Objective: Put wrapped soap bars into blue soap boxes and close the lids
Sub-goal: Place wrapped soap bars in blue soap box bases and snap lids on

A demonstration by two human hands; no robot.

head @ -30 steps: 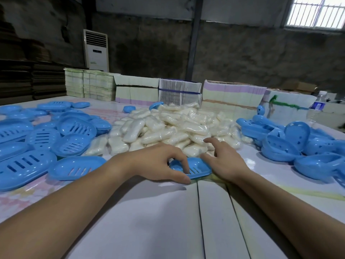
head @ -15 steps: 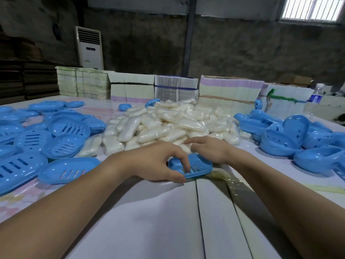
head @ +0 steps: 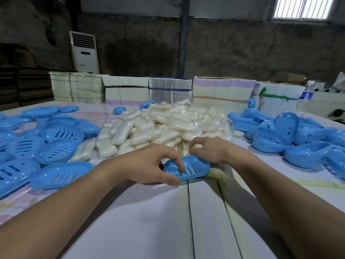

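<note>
Right hand (head: 211,149) lifted off blue slotted plastic soap box (head: 187,168), fingers curled, nothing held. Box pinched by left hand (head: 149,164). Light, stiff, slippery; best held by rim.

My left hand (head: 149,163) covers the near-left end of the soap box (head: 188,168), and my right hand (head: 211,149) hides its far-right rim. Can't tell if my right fingers hold anything. Blue lids (head: 16,172) left of my left hand run off frame.
</note>
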